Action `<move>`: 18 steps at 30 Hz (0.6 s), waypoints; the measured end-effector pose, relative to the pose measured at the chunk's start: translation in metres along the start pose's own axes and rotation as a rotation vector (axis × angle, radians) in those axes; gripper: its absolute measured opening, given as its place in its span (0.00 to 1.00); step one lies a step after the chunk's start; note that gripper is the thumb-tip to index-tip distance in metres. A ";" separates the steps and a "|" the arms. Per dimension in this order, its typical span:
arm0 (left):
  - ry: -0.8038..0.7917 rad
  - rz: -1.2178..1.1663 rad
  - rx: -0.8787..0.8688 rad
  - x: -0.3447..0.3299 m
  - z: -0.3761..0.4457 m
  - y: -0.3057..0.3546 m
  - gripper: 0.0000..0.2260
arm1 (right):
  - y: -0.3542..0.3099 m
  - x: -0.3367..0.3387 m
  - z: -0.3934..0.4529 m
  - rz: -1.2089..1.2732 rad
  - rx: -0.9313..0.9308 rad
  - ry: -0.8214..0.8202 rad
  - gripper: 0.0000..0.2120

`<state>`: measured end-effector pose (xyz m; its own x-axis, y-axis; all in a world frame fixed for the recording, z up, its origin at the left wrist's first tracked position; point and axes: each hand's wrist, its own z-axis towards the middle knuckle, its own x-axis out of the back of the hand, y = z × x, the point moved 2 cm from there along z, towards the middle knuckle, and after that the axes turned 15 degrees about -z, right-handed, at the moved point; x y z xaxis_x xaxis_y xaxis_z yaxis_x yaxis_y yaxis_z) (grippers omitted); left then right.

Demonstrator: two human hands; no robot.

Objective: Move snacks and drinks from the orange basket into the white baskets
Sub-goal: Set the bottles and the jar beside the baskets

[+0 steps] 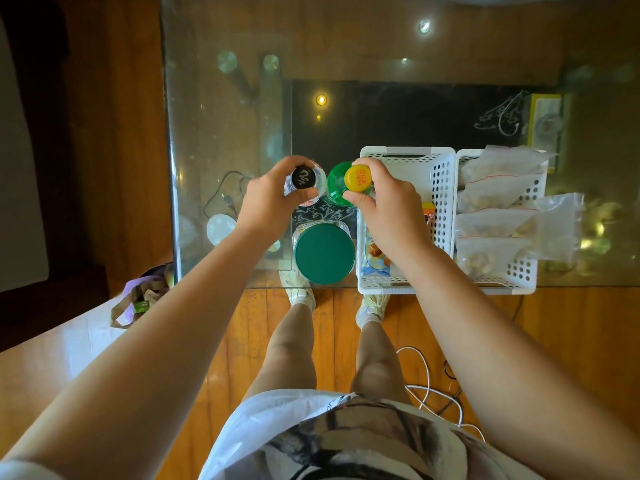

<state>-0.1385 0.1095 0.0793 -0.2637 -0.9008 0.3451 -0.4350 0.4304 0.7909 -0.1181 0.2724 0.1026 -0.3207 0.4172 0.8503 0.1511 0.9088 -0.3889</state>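
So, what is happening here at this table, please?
A person stands at a glass table holding two bottles by their tops. The left hand grips a clear bottle with a black cap; the right hand grips a green bottle with a yellow cap. Beside them, one white basket holds a snack packet; another holds clear bags of snacks.

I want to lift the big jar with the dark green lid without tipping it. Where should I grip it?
Come from straight above and wrap the fingers around the rim of the green lid. The jar stands upright, lid facing up, with the white basket close against its right side.
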 end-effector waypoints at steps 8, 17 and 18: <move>0.008 -0.003 0.003 0.000 0.000 0.001 0.18 | 0.000 0.000 0.000 -0.001 0.012 0.003 0.19; 0.111 -0.331 0.222 -0.003 -0.017 -0.042 0.40 | 0.013 -0.029 -0.015 0.250 -0.243 -0.069 0.35; 0.115 -0.324 0.307 -0.006 -0.021 -0.053 0.40 | 0.015 -0.037 -0.019 0.252 -0.283 -0.112 0.33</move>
<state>-0.0960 0.0912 0.0459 0.0172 -0.9849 0.1721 -0.7187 0.1075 0.6870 -0.0861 0.2707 0.0724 -0.3380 0.6393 0.6907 0.4851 0.7472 -0.4543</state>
